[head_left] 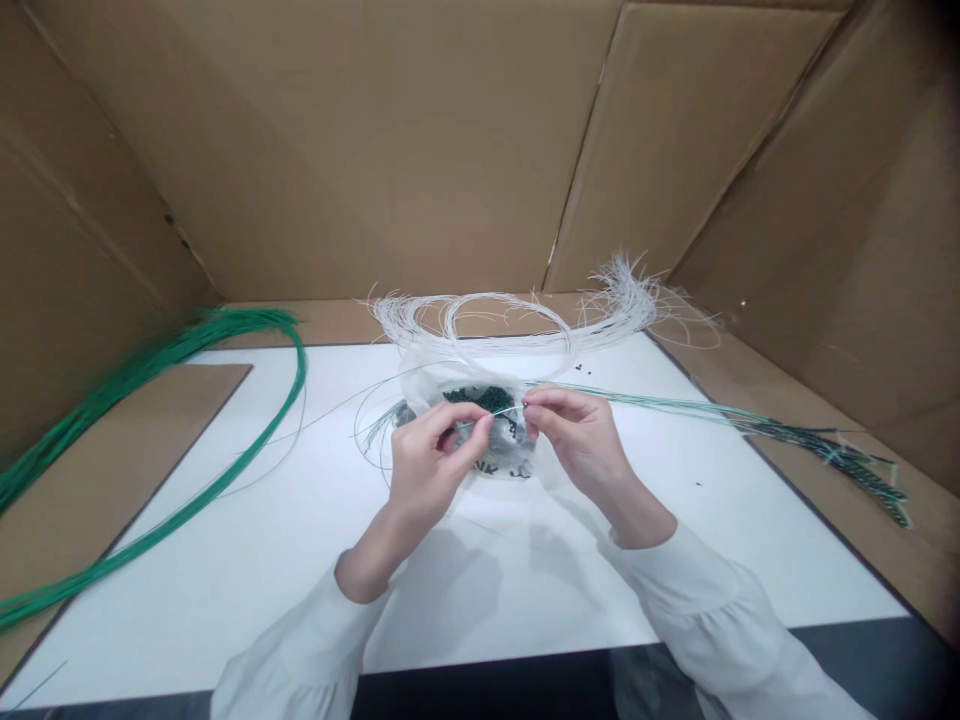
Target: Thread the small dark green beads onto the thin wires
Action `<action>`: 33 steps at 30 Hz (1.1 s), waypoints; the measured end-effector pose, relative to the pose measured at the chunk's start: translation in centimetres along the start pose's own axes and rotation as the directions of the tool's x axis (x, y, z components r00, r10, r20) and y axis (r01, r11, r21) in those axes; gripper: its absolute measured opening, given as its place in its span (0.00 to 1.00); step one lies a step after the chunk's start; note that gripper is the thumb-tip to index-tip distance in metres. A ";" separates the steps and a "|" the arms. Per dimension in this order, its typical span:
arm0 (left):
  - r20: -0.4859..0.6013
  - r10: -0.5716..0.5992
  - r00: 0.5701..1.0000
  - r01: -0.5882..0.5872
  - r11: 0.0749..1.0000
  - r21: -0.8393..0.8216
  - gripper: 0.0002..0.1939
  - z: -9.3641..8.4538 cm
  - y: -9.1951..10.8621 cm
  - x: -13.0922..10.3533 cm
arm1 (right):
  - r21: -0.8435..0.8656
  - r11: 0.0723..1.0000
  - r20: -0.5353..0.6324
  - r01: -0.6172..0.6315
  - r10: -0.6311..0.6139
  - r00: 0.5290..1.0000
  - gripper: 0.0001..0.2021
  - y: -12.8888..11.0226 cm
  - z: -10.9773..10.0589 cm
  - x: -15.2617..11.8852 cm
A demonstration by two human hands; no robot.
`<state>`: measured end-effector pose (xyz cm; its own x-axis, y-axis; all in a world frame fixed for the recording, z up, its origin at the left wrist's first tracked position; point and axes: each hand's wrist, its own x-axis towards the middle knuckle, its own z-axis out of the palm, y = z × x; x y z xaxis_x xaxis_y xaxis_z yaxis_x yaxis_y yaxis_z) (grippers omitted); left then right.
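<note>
My left hand [431, 455] is closed in a pinch on a thin pale strand [507, 410], which spans the short gap between my hands. At its other end, my right hand [581, 445] pinches a tiny dark bead [525, 405] between thumb and forefinger. Whether the strand passes through the bead is too small to tell. Below and behind my fingers lies a clear plastic bag [499, 466], opened at the top, with many small dark green beads [480, 398] in it. My hands partly hide the bag.
A bundle of white strands [510, 340] lies coiled at the back. Long green strands [262, 440] curve along the left. Beaded strands [847, 460] stretch rightward past the white board's [300, 600] edge. Cardboard walls [375, 150] enclose the back and sides.
</note>
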<state>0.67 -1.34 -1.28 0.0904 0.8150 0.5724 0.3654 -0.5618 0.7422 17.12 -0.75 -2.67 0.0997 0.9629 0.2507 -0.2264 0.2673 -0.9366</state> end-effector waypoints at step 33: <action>0.073 0.030 0.997 -0.038 0.994 0.102 0.05 0.1 -0.2 0.2 | -0.525 0.781 0.174 0.338 -0.290 0.941 0.03 -0.8 0.1 -0.7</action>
<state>0.70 -1.08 -1.37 0.1685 0.8057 0.5678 0.4543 -0.5747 0.6807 17.10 -1.67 -2.06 -0.0088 0.8351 0.5501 0.3660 0.5146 -0.7754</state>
